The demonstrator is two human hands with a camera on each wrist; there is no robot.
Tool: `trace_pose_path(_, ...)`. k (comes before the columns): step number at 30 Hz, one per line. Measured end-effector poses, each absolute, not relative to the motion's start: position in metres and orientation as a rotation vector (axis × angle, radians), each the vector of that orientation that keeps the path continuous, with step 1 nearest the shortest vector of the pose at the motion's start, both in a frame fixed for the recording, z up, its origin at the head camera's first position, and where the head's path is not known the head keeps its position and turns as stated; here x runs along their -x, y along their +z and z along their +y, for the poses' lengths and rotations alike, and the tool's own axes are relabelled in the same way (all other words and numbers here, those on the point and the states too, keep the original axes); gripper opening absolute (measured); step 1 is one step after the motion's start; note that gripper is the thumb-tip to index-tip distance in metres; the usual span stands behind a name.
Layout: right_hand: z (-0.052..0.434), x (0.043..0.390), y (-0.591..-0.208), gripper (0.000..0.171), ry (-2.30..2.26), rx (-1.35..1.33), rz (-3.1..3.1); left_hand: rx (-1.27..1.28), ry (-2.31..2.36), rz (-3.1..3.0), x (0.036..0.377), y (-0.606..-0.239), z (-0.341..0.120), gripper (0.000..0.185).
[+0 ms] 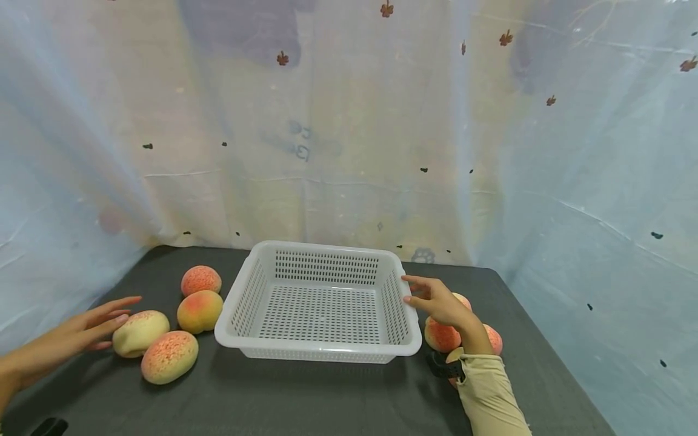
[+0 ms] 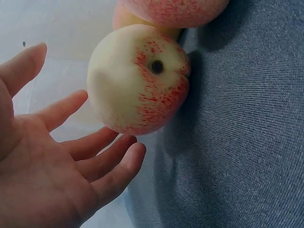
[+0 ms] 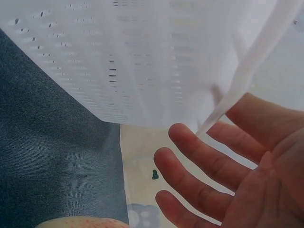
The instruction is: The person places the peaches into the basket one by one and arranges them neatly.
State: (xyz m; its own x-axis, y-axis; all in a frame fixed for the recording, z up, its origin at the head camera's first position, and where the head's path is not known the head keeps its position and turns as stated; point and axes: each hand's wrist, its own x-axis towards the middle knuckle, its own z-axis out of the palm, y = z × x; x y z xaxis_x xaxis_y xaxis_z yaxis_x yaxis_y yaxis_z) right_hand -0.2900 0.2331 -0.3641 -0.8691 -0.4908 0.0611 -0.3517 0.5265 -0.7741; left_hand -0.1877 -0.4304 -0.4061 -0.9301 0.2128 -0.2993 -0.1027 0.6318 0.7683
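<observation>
A white perforated plastic basket (image 1: 319,303) sits in the middle of the dark grey table (image 1: 305,393), with nothing in it. The right hand (image 1: 436,300) is at its right rim, fingers straight and spread; the fingertips (image 3: 178,135) reach the rim's edge, touching or just short of it, and grip nothing. Behind and below that wrist lie peaches (image 1: 443,336), partly hidden by the beige sleeve (image 1: 488,393), just beside the basket's right wall.

Left of the basket lie four more peaches. The nearest to the left hand (image 1: 82,336) is a pale yellow peach (image 1: 140,332), red-speckled on one side. The left hand is open, its fingers relaxed and slightly apart, their tips just beside this peach; the wrist view does not show whether they touch it. A speckled peach (image 1: 169,356) lies nearer, touching the pale one, and two redder peaches (image 1: 200,310) lie farther, close to the basket's left wall. A pale printed curtain (image 1: 349,133) hangs behind the table.
</observation>
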Motion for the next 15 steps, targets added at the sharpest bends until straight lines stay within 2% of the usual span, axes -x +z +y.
trace_pose_path(15,0.235,0.292,-0.365,0.060,-1.278,0.750,2.573,-0.083,1.200,2.410,0.192,-0.417,-0.438,0.074)
